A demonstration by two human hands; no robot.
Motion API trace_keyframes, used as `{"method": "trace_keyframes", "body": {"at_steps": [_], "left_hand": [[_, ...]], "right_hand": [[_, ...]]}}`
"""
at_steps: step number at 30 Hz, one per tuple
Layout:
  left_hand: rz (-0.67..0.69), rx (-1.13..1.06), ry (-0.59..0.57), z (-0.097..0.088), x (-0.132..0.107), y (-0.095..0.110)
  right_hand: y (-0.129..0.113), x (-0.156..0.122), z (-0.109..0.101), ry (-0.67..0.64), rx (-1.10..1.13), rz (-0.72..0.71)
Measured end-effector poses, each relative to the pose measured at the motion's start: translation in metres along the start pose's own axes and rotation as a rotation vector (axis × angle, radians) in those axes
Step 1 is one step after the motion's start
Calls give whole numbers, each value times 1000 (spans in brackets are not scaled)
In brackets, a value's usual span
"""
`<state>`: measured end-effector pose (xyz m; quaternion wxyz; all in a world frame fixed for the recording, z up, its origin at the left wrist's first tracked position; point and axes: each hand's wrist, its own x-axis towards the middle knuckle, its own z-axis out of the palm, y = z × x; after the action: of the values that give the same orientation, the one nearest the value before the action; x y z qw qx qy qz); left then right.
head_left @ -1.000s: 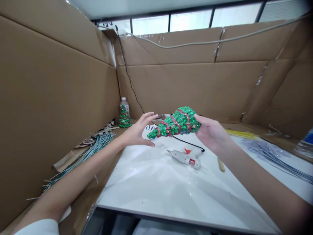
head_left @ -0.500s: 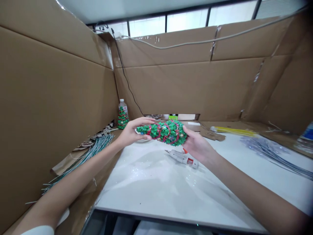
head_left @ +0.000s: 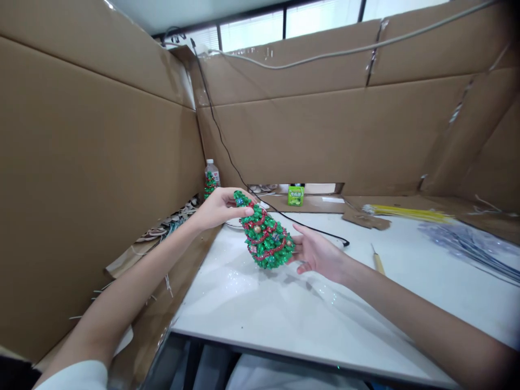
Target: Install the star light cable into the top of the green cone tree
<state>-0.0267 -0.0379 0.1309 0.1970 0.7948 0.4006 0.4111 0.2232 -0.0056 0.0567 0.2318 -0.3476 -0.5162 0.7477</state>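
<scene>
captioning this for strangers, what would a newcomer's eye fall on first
Probably the glittering green-and-red tree, tilted mid-picture, its upper part in the left hand. After that, the bright green box at the back and the yellow strands to its right.

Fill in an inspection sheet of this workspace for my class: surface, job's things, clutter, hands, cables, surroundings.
Surface: glossy white tabletop, specked with glitter.
Job's things: tilted, cone-shaped green beaded tree with red garlands.
Clutter: slim metal-tipped tool with wooden handle; thin yellow strips; green printed box; clear plastic bottle behind another green tree.
Hands: left hand grips the tree near its tip; right hand, open, at its base.
Cables: thin black cable down the rear and across the tabletop; pale cable across the upper cardboard.
Surroundings: brown cardboard walls left and behind; bright windows above.
</scene>
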Motion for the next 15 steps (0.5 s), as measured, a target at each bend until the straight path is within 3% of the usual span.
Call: {"method": "trace_keyframes", "body": {"at_steps": [6,9,15], "left_hand": [[-43,-33,-45,1,0,-2],[-47,-19,-81,2,0,-3],[-34,37,-159,4,1,-6]], "right_hand": [[8,-2,3,-97,-282,97],[10,-2,4,-63,-437,116],[1,2,-6,177,-656,-150]]}}
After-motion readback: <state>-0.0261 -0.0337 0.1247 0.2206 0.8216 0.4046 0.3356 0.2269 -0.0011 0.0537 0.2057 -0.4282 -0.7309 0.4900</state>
